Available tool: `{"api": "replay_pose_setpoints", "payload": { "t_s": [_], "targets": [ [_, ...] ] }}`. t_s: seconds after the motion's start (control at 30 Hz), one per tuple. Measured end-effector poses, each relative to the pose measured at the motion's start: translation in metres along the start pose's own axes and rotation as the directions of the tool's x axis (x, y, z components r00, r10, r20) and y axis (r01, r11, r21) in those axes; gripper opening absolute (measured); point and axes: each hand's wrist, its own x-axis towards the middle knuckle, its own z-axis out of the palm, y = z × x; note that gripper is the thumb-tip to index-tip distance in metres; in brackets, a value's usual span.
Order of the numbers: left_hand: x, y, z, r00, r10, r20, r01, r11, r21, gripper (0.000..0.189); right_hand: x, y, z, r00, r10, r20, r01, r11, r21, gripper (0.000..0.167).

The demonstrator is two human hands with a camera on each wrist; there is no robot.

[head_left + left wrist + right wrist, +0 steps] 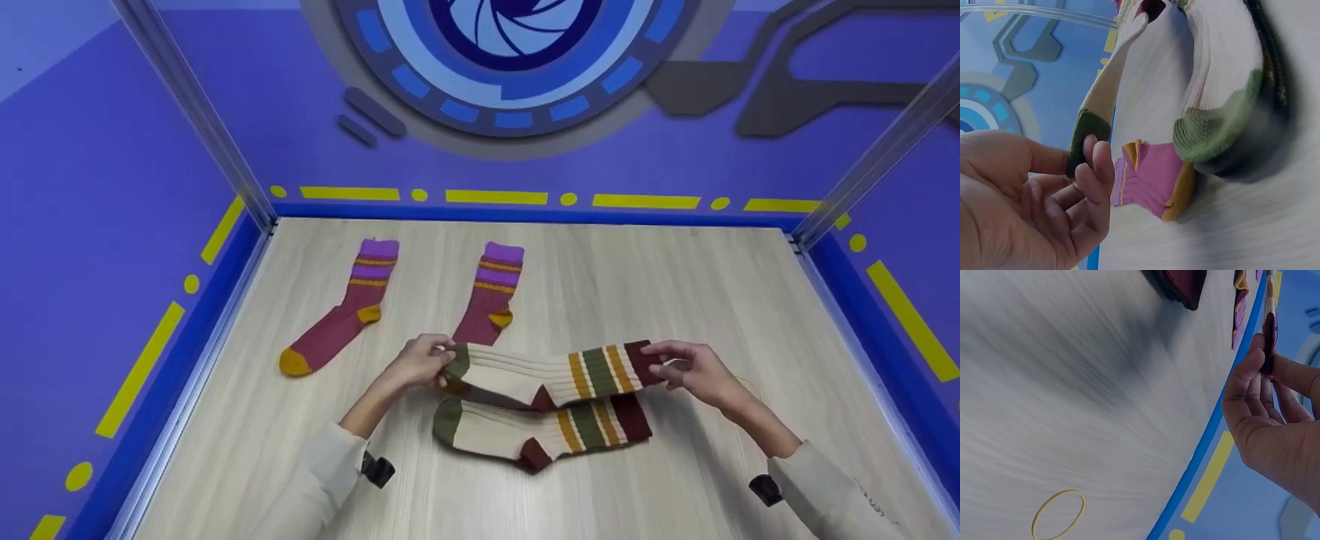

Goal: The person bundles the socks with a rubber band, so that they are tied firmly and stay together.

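Note:
A cream sock [510, 371] with a green toe, striped leg and maroon cuff is stretched sideways between both hands, raised off the table. My left hand [421, 361] pinches its green toe [1090, 126] between thumb and fingers. At the other end, my right hand [697, 373] pinches the maroon cuff [1269, 343]. A matching cream sock [487, 435] lies just nearer to me, toe to the left, its upper edge partly covered by the raised one. Beyond them is a purple-and-rose sock [495, 289], its toe mostly hidden behind the held sock.
Another purple-and-rose sock [341, 322] with a mustard toe and heel lies at the left of the wooden table [645, 292]. A thin yellow rubber band [1058, 514] rests on the right side. Blue printed panels [900, 240] wall the table's back and sides.

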Motion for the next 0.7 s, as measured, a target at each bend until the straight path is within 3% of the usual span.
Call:
{"api": "replay_pose_setpoints", "payload": {
  "t_s": [0.23,0.47,0.7],
  "targets": [
    [-0.015,-0.013,-0.008,0.998,0.046,0.044,-0.046,0.999,-0.011,0.015,-0.004,-0.001,0.009,0.997,-0.011,0.074,0.011,1.000,-0.009,0.038],
    [-0.029,-0.021,-0.016,0.993,0.021,0.114,-0.015,0.998,-0.056,0.016,-0.003,-0.003,0.013,0.988,-0.025,0.153,0.027,1.000,-0.009,0.037],
    [-0.044,-0.028,-0.016,0.988,0.031,0.154,-0.020,0.997,-0.069,0.015,-0.005,-0.005,0.011,0.956,-0.039,0.289,0.033,0.999,0.028,0.034]
  ]
}}
